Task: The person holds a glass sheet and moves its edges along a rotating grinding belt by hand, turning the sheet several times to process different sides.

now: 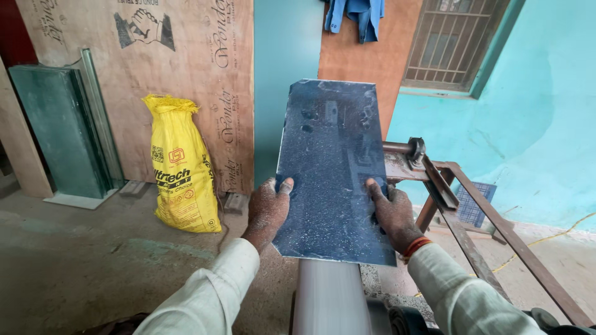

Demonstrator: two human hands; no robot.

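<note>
White sleeves reach up from the bottom of the view, and both hands grip a dark, dusty rectangular panel (329,174) by its long edges near the lower end. Left hand (267,211) is closed on the left edge with the thumb laid over the face and the fingers hidden behind; right hand (392,214), with an orange band at the wrist, is closed on the right edge the same way. Held up in the air, the panel tilts slightly, its face toward the camera and speckled with pale dust. Under its lower edge runs a smooth grey roller or pipe (329,298), and just to the right stands a rusty metal frame (459,211) with a bar and clamp; whether the panel touches either I cannot tell. Judging from the grip, keeping the thumbs flat and the two hands level would hold the sheet from twisting, and the dust on the face could make it slippery, so a firm pinch matters. Against the plywood sheet (186,74) behind stands a yellow sack (183,167), with glass panes (62,130) leaning at the left on the concrete floor (93,260).
</note>
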